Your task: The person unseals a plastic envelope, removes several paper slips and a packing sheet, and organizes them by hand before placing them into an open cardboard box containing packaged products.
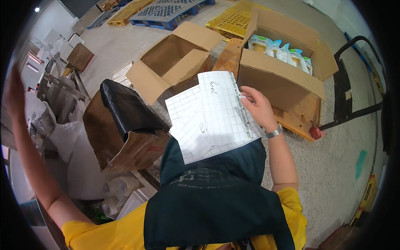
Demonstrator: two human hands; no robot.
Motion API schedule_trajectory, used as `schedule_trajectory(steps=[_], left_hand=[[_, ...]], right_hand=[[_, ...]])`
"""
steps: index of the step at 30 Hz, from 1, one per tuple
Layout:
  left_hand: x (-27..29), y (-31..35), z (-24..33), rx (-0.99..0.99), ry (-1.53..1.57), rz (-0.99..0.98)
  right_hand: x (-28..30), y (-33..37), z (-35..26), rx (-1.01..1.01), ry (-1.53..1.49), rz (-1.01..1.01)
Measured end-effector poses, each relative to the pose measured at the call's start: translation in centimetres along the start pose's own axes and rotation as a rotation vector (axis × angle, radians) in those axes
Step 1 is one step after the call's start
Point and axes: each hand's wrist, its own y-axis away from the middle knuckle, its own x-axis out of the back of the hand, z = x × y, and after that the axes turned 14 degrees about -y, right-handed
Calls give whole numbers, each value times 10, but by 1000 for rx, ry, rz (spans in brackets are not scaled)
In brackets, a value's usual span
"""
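Note:
Several white sheets of paper [221, 112] with a grey grid pattern and handwriting lie overlapping across my lap. A narrow printed strip runs down the right edge of the top sheet. My right hand [259, 109] is at that edge, fingers bent together. A small white bit shows at its fingertips, too little to name. Far out at the left rim my left hand [14, 91] is raised away from the sheets, smeared by motion; its fingers cannot be made out.
An open cardboard box [283, 75] holding several pouches [287, 52] stands on a wooden board [298, 114] at the right, beside a black trolley handle [362, 110]. Another open box [166, 62] stands ahead. Black plastic sheeting [127, 106] hangs over a worn carton [125, 152]. Pallets [166, 14] lie behind.

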Motion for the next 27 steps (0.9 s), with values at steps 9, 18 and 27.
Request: schedule_trajectory(steps=[9,18,27], left_hand=[[156,88,368,-869,1206,566],[158,112,436,-926,1380,299],[167,147,475,-784,1319,-553]], right_hand=[[3,36,-34,-120,-1008,-27],[12,61,16,-144,-849,167],[32,50,44,41,-591,527]])
